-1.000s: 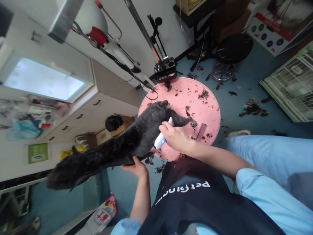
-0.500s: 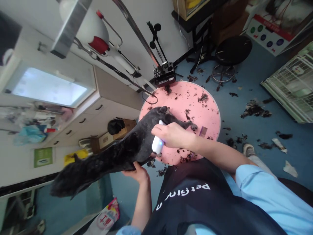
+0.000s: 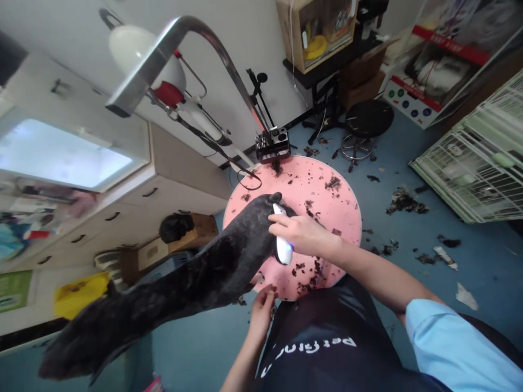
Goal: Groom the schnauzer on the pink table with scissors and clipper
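Observation:
A dark grey, short-coated dog (image 3: 241, 239) stretches from the pink round table (image 3: 347, 201) toward the lower left, its head (image 3: 73, 348) blurred past the table edge. My right hand (image 3: 304, 234) is closed around a white hair clipper (image 3: 284, 250) with a lit blue spot. The clipper's head end rests on or right beside the dog's rump near the tail; actual contact is hard to see. My left hand (image 3: 263, 307) is at the table's near edge, below the dog's body, fingers loosely bent and apart, with nothing visible in them. The dog's far legs are mostly hidden.
Dark hair clumps (image 3: 333, 182) lie on the table and across the floor. A tool holder (image 3: 273, 146) and a metal arm (image 3: 220, 49) stand at the table's far edge, with a looped cable (image 3: 249, 182). A stool (image 3: 369, 118), wire cages (image 3: 469, 163) and drawers (image 3: 134, 201) surround it.
My left hand has come away from the dog's underside, moving right toward the table edge. The clipper has shifted slightly right and nearer the tail. The camera view has tilted.

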